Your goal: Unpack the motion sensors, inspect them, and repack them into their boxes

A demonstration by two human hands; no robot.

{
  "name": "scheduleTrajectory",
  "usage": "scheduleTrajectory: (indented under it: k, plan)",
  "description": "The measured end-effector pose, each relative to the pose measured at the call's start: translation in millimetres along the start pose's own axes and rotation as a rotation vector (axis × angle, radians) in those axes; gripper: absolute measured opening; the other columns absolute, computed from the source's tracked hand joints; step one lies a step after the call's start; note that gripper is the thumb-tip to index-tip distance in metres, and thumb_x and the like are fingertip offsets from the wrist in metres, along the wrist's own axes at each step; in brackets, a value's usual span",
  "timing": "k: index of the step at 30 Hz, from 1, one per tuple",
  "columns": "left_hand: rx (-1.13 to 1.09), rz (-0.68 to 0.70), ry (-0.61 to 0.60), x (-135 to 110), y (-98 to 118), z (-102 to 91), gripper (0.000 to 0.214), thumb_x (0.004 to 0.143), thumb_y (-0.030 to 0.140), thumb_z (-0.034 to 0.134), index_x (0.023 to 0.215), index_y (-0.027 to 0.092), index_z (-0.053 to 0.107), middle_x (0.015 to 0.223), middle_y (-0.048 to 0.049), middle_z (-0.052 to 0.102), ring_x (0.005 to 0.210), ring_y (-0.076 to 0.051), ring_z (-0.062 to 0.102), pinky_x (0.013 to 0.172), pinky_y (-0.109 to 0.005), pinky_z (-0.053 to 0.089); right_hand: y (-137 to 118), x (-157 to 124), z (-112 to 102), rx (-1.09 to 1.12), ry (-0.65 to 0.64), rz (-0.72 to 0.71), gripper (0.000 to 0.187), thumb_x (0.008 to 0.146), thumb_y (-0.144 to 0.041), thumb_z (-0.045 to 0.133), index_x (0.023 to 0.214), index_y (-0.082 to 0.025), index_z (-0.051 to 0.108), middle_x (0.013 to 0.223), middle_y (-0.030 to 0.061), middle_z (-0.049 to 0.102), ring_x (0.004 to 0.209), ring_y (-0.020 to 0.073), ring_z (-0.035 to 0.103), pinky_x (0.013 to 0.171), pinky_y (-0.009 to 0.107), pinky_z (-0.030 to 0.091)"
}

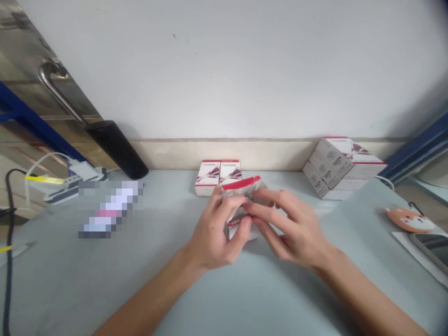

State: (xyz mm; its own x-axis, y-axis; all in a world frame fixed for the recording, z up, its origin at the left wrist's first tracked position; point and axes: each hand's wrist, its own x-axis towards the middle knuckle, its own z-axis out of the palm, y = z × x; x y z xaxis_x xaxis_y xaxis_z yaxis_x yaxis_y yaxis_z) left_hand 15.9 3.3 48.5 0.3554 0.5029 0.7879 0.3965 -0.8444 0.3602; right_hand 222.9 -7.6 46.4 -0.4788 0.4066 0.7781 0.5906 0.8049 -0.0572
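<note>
Both of my hands are in front of me over the table, around a small white carton with a red edge (241, 189). The carton looks partly opened, with a red-edged flap standing at its top. My left hand (217, 233) grips its near side, and my right hand (287, 226) presses its fingers against the other side. Most of the carton is hidden by my fingers. Just behind it, two white-and-red boxes (219, 177) stand side by side.
A pile of white-and-red boxes (338, 168) leans against the wall at back right. On the pale table (70, 280) lie a power strip (73, 184), a pixelated object (110, 210), a black cable (9, 247), a fox-faced item (409, 219) and a phone (432, 249).
</note>
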Motion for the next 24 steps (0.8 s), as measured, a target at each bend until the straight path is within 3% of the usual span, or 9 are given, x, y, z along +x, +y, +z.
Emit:
scheduleTrajectory:
  k: [4,11,16,24]
  plan:
    - [-0.042,-0.006,0.015,-0.4,-2.2,0.8,0.026,0.091,0.014,0.057,0.115,0.023,0.051,0.092,-0.0026,0.062,0.086,-0.020,0.055,0.076,-0.035,0.051,-2.3,2.7,-4.9,-0.010,-0.082,-0.008,0.033,0.097,-0.008,0.057,0.126,-0.021,0.063,0.123,0.0105,0.071,0.088,0.0202,0.067,0.075,0.035,0.054]
    - [-0.042,0.027,0.017,1.3,-2.7,0.7,0.029,0.090,0.015,0.060,0.115,0.025,0.048,0.090,-0.0014,0.062,0.084,-0.021,0.057,0.075,-0.036,0.051,-0.4,6.6,-17.6,0.044,-0.038,0.067,0.017,0.094,-0.013,0.060,0.109,-0.022,0.060,0.114,0.0088,0.072,0.082,0.0210,0.064,0.070,0.036,0.051]
    - [0.038,0.037,-0.019,0.6,-1.0,-1.4,0.026,0.091,0.013,0.057,0.114,0.025,0.052,0.089,-0.0017,0.064,0.085,-0.021,0.058,0.079,-0.038,0.052,-1.4,7.5,-19.6,0.070,-0.027,0.117,0.019,0.096,-0.009,0.057,0.109,-0.022,0.058,0.111,0.0096,0.071,0.093,0.0223,0.067,0.077,0.035,0.053]
    - [0.037,0.031,-0.027,0.4,0.0,-1.2,0.028,0.092,0.013,0.056,0.117,0.024,0.054,0.098,-0.0046,0.067,0.094,-0.022,0.060,0.078,-0.036,0.055,-5.5,6.0,-17.2,-0.143,0.046,0.058,0.033,0.090,0.003,0.049,0.112,-0.020,0.057,0.105,0.0096,0.072,0.081,0.0193,0.063,0.069,0.031,0.049]
